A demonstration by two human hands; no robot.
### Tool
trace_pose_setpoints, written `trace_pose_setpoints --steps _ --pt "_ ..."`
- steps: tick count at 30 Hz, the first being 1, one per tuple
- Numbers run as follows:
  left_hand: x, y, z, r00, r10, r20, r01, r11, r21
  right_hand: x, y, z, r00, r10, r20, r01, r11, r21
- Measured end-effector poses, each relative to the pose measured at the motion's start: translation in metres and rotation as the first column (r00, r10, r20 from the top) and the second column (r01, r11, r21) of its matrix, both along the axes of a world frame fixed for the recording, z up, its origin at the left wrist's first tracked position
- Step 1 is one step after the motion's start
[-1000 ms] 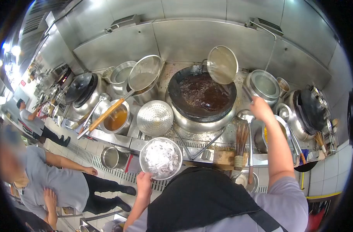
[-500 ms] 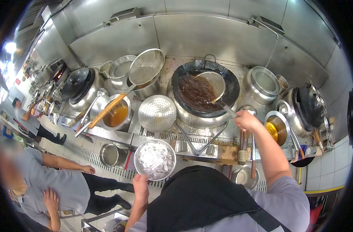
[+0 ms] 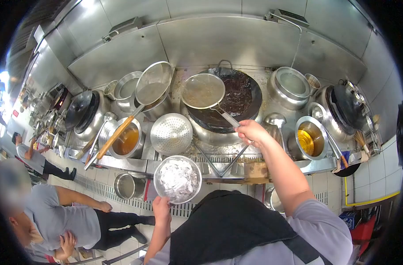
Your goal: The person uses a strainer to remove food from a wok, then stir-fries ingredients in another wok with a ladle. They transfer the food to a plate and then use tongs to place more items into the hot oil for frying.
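My right hand (image 3: 250, 132) is closed round the handle of a fine-mesh strainer (image 3: 203, 90), which hangs over the left side of a black wok (image 3: 250, 97). Dark brown liquid (image 3: 237, 99) fills the wok's bottom. Low on the left, my left hand (image 3: 161, 207) grips the rim of a bowl (image 3: 154, 179) heaped with white, powder-coated pieces (image 3: 178, 179). The bowl is held in front of the stove edge, just below a round perforated metal ladle (image 3: 171, 134).
A pot of brown liquid (image 3: 130, 139) and a larger strainer (image 3: 153, 83) stand left of the wok. To the right are a pot of yellow oil (image 3: 308, 138), a ladle (image 3: 275, 119) and a lidded pot (image 3: 292, 88). A co-worker (image 3: 64, 216) stands at my left.
The strainer has lifted out of the dark liquid and moved left over the wok's rim, my right hand with it. The bowl stays nearly in place. The view has shifted slightly.
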State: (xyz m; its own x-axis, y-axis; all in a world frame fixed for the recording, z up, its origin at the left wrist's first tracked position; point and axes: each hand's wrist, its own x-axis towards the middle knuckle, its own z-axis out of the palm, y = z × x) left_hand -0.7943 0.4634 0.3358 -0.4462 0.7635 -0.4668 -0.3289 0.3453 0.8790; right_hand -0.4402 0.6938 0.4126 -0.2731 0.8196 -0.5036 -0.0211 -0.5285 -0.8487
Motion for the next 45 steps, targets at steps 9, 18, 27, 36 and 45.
trace_pose_setpoints --steps 9,18,27,36,45 --pt "0.004 -0.014 0.001 1.000 -0.008 0.010 0.007 0.998 0.068 0.099 0.018 0.082 0.556 -0.100 0.825 -0.213 0.942 0.258" --pt "0.003 -0.021 0.007 0.999 0.032 -0.021 -0.031 0.999 0.019 0.137 0.037 0.090 0.091 -0.059 0.994 -0.497 0.862 0.097" --pt "0.007 -0.032 0.018 0.995 0.096 -0.005 -0.096 0.995 0.030 0.120 0.013 0.083 0.753 0.309 0.581 -0.317 0.944 -0.091" --pt "-0.002 -0.021 0.013 0.998 0.012 -0.056 -0.012 1.000 0.005 0.043 0.006 0.022 0.972 0.150 0.182 -0.151 0.989 -0.013" --pt "0.014 -0.012 0.040 1.000 0.009 0.008 -0.010 0.997 0.074 0.054 0.030 0.038 0.977 -0.081 -0.196 0.069 0.995 -0.068"
